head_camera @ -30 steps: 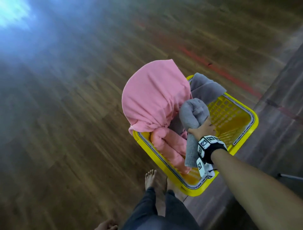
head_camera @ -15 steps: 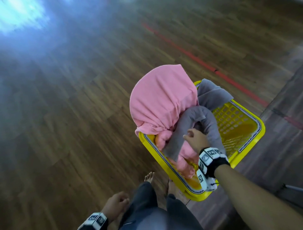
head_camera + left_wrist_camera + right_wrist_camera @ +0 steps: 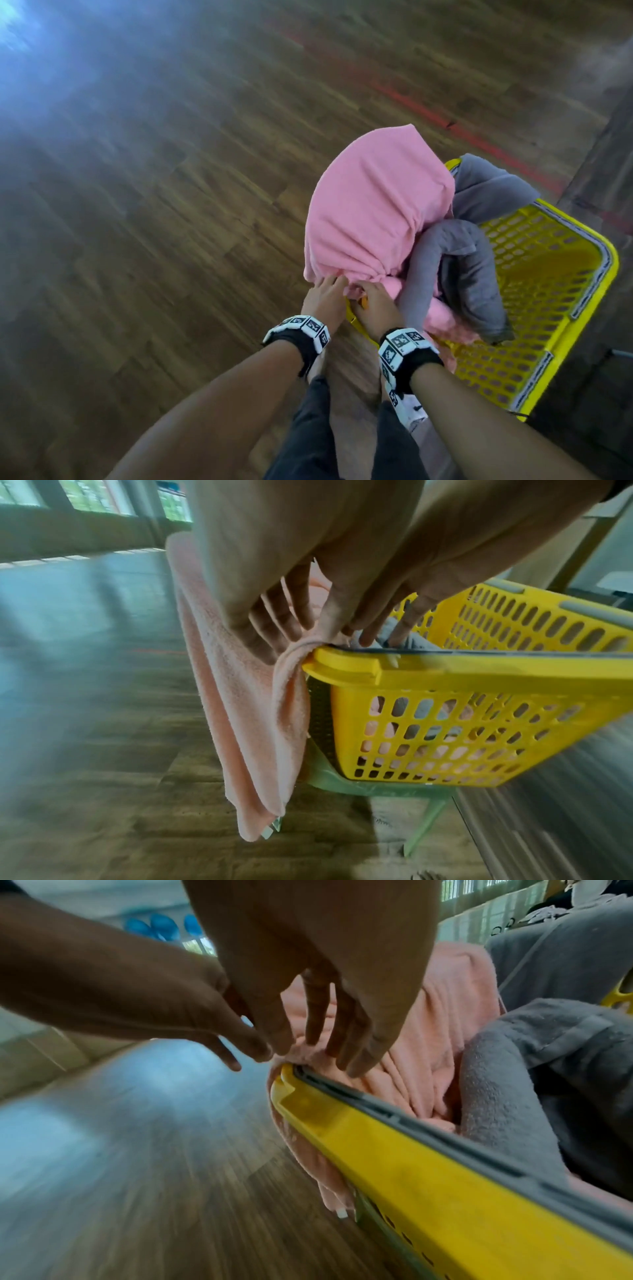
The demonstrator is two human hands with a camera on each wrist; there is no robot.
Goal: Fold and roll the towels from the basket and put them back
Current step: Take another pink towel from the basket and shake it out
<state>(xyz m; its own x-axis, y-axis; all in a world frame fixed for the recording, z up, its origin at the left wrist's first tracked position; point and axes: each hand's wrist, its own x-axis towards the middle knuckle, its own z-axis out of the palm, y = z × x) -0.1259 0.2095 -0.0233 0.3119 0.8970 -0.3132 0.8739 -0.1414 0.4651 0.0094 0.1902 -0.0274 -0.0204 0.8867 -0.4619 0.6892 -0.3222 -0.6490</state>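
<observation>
A yellow plastic basket (image 3: 609, 267) holds a pink towel (image 3: 373, 205), which hangs over its near left corner, and a grey towel (image 3: 469, 270) that lies twisted beside it. My left hand (image 3: 325, 294) and right hand (image 3: 373, 301) meet at that corner. In the left wrist view the left hand (image 3: 301, 631) touches the pink towel (image 3: 240, 710) with straight fingers just above the basket (image 3: 445, 739). The right hand (image 3: 342, 1047) rests straight fingertips on the pink towel (image 3: 435, 1031) inside the rim (image 3: 428, 1164). The grey towel (image 3: 514, 1069) lies to its right.
The basket stands on a pale green stool (image 3: 363, 785) on a wooden floor (image 3: 154, 240). A red line (image 3: 428, 113) crosses the floor behind it. A darker grey strip of floor (image 3: 599, 394) runs along the right. My legs in dark trousers (image 3: 308, 428) stand close in front.
The right hand let go of the grey towel, which dropped back into the basket. Both hands moved to the basket's near left corner and now touch the pink towel.
</observation>
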